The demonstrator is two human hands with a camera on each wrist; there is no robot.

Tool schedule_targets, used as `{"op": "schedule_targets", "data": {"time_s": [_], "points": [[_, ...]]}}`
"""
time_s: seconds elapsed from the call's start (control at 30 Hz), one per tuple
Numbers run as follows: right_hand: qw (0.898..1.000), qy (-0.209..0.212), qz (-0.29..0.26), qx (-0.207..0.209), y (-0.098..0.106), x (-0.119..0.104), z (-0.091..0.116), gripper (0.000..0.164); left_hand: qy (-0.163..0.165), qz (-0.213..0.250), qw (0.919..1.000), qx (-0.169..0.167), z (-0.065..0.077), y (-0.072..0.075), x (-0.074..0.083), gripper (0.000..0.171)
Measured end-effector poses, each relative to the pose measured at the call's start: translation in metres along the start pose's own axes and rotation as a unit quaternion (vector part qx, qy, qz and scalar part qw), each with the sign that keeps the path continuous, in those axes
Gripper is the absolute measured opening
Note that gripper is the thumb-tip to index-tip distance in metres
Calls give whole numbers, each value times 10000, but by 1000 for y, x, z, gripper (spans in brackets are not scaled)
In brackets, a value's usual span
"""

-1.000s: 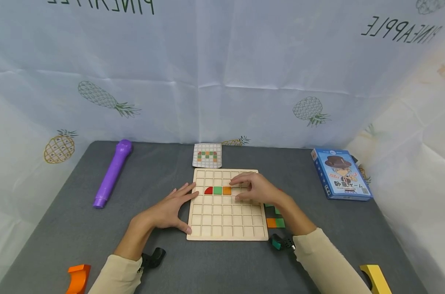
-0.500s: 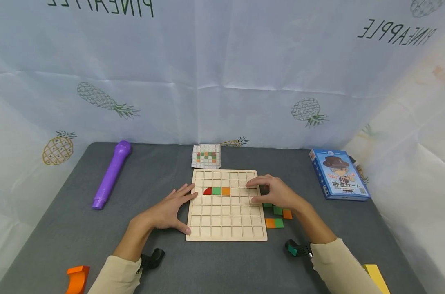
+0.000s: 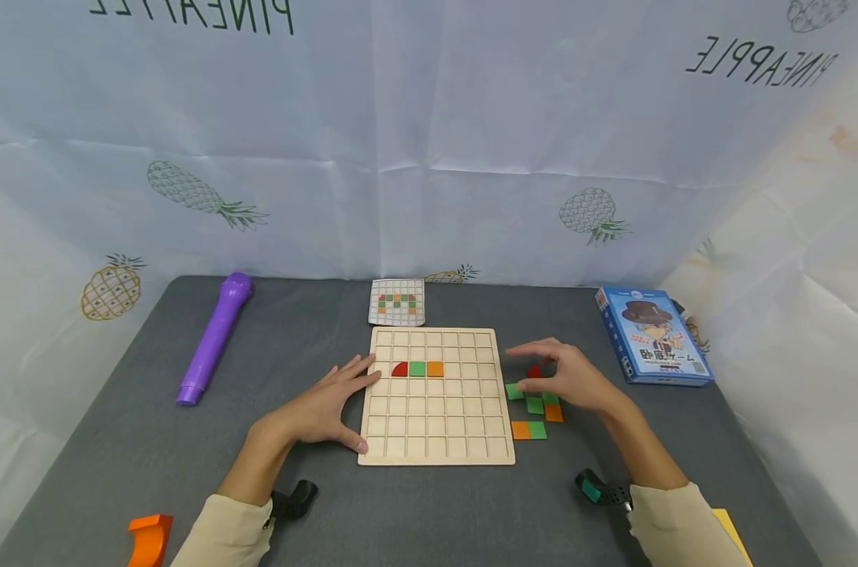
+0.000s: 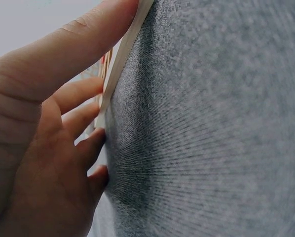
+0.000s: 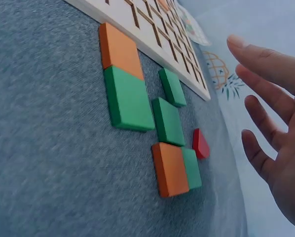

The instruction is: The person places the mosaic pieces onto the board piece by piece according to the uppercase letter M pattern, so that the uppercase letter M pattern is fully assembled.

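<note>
A light wooden grid board [image 3: 436, 429] lies flat in the middle of the head view. One of its upper rows holds a red quarter-round tile [image 3: 400, 369], a green tile [image 3: 417, 369] and an orange tile [image 3: 435, 369], side by side. My left hand [image 3: 322, 405] rests along the board's left edge, thumb and fingers spread and touching it. To the right of the board, my right hand [image 3: 570, 376] hovers with its fingers apart and holds nothing. Below it lie loose tiles: a red one [image 5: 201, 144], several green ones [image 5: 130, 98] and orange ones [image 5: 120, 47].
Behind the board lies a small pattern card [image 3: 396, 303]. A purple microphone-shaped object [image 3: 216, 339] lies at the left, and a blue game box [image 3: 655, 335] at the right. Near the front are an orange curved block [image 3: 149, 539] and a partly hidden yellow block [image 3: 729, 531].
My right hand has moved from above the board to the right, over the loose tiles, uncovering more of them. The left hand stays on the board's edge.
</note>
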State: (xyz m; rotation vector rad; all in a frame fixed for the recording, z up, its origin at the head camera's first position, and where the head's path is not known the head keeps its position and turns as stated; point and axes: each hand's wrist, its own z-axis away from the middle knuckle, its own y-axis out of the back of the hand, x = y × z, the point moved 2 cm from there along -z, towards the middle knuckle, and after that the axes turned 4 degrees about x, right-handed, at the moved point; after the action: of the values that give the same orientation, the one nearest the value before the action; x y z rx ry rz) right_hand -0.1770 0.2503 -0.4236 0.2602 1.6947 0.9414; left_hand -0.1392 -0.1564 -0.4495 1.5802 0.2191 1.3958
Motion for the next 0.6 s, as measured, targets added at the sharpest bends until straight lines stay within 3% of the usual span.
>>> {"op": "schedule_targets", "data": {"time_s": [0.6], "points": [[9999, -119, 43, -112, -14, 19, 14, 45, -60, -18, 10000, 68, 0, -2, -2, 112]]}}
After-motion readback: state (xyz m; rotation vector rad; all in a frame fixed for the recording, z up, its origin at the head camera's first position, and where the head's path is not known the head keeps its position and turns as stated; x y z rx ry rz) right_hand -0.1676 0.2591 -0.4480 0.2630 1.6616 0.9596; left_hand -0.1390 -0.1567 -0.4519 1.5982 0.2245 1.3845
